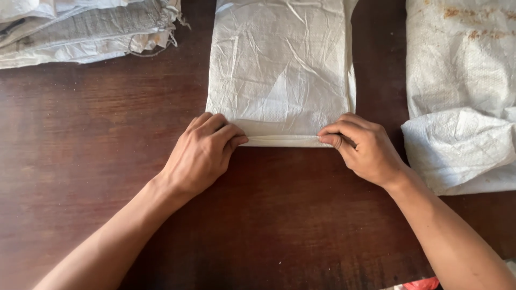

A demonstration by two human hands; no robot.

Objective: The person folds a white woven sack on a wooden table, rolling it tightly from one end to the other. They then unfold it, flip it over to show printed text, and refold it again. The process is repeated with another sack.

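Pinching the near folded edge of the white woven sack (279, 70), left hand (203, 153) at 9 o'clock and right hand (361, 147) at 3 o'clock both grasp it, apparently mid-fold, calling for even rolling toward 12 o'clock.

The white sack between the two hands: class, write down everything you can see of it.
The white sack is woven, plastic-looking and creased, lying flat on the dark wooden table. It runs from the top edge of the picture toward the person, and its near edge is folded into a narrow hem. The left hand pinches that hem at one corner and the right hand at the other.
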